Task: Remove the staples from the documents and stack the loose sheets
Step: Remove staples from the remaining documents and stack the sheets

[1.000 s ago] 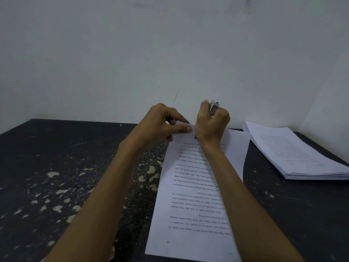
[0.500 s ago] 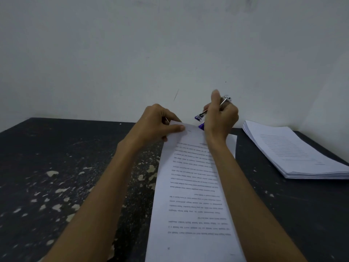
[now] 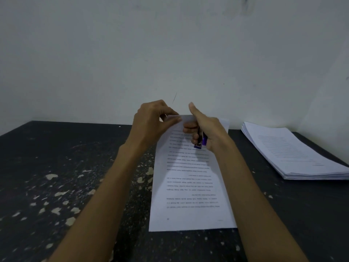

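The left hand (image 3: 151, 123) had its grip pinched on the far left corner of the document (image 3: 190, 186), which lay lengthwise on the dark surface (image 3: 75, 167) between the forearms. The right hand (image 3: 207, 133) kept its grip curled round a purple staple remover (image 3: 200, 141), thumb up, over the page's far end. A stack of sheets (image 3: 294, 154) sat well apart, at the right.

Bare surface (image 3: 62, 163) is stretching to the left of the document (image 3: 190, 190); a narrower strip is lying between it and the paper stack (image 3: 294, 154), while the wall (image 3: 170, 53) is closing off the far edge.
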